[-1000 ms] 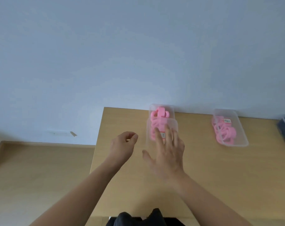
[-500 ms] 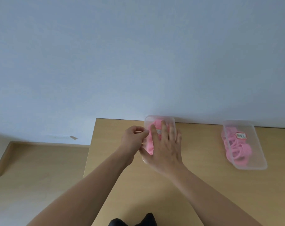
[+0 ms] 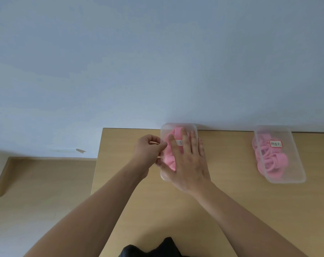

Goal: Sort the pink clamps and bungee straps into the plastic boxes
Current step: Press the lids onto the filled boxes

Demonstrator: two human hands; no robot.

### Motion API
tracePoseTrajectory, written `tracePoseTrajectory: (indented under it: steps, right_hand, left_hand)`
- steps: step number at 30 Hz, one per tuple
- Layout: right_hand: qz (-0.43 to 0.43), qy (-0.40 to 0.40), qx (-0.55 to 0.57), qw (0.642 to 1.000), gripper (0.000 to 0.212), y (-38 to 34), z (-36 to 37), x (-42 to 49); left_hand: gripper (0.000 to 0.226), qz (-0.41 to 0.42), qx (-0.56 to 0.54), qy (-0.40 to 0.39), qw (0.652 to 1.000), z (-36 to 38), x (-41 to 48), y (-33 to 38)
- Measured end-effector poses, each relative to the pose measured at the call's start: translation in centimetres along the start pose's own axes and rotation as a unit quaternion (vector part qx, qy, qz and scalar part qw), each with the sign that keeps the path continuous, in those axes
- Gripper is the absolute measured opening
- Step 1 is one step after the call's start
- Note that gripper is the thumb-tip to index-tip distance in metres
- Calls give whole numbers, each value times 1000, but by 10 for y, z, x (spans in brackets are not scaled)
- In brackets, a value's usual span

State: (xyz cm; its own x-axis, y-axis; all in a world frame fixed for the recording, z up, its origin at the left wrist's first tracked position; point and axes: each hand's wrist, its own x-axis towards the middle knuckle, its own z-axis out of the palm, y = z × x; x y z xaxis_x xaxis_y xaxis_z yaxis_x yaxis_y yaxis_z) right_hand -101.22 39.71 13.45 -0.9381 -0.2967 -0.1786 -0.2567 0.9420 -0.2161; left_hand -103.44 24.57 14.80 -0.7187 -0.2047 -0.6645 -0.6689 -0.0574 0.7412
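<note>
A clear plastic box (image 3: 191, 127) with pink clamps (image 3: 169, 158) inside stands at the table's far edge against the wall. My right hand (image 3: 187, 164) lies flat on its lid, fingers straight and spread, covering most of a white label. My left hand (image 3: 148, 151) is curled at the box's left side, its fingertips pinching the lid's edge. A second clear box (image 3: 296, 169), lidded and labelled (image 3: 275, 143), sits at the far right with pink bungee straps (image 3: 268, 162) coiled inside.
The wooden table (image 3: 231, 210) ends at its left edge (image 3: 97, 164), with floor beyond. A pale wall rises right behind both boxes. A dark garment (image 3: 157, 249) shows at the bottom centre.
My right hand went forward with the lid and now lies flat on the left box. My left hand came in to the box's left edge. Little differs from half a second ago.
</note>
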Motion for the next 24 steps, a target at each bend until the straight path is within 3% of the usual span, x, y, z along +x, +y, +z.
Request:
tracePoseTrajectory:
  steps: [3, 7, 12, 15, 20, 24]
  right_hand:
    - [2, 37, 12, 999, 65, 3, -6, -5]
    - [9, 33, -14, 999, 64, 5, -6, 1]
    - [27, 8, -7, 1000, 71, 8, 0, 6]
    - [35, 5, -22, 999, 68, 7, 0, 7]
    - [22, 24, 15, 999, 71, 9, -2, -6]
    - [0, 34, 38, 999, 87, 6, 11, -43]
  left_hand:
    - [12, 3, 4, -15, 1000, -5, -10, -5]
    - [16, 44, 56, -4, 997, -7, -16, -11]
    - [76, 229, 262, -4, 938, -10, -12, -16]
    - [73, 215, 322, -26, 921, -16, -4, -18]
    - [68, 241, 460, -10, 855, -23, -3, -23]
    - [69, 253, 456, 15, 853, -15, -8, -25]
